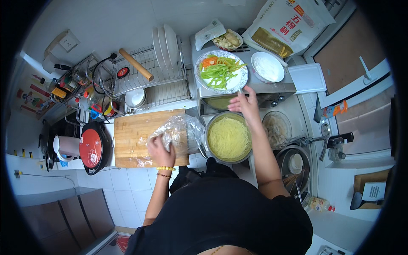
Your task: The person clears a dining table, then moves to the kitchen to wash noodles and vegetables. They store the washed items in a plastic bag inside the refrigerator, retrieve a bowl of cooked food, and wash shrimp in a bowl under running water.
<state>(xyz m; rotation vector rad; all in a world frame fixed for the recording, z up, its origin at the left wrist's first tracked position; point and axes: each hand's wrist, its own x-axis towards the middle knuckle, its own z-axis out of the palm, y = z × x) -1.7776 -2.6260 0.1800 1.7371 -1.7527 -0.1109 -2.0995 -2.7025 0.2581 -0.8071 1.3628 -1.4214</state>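
Note:
My left hand (pixel 161 151), with beaded bracelets at the wrist, is on a crumpled clear plastic bag (pixel 178 129) over the wooden cutting board (pixel 130 132). Its fingers are bent into the plastic and look to be gripping it. My right hand (pixel 247 103) is spread, fingers apart, just below the rim of a patterned plate (pixel 204 84). That plate bears sliced green pepper (pixel 220 75) and shredded carrot (pixel 209 61). Below my right hand stands a metal pot (pixel 208 154) full of pale yellow shreds (pixel 228 138), probably potato.
A white bowl of white powder (pixel 267 67) and a bowl of garlic (pixel 228 40) stand on the steel appliance (pixel 204 92). A glass bowl (pixel 276 129) sits near the sink (pixel 307 165). Left are a red electric griddle (pixel 91 148) and a dish rack (pixel 127 86) with a rolling pin (pixel 137 65).

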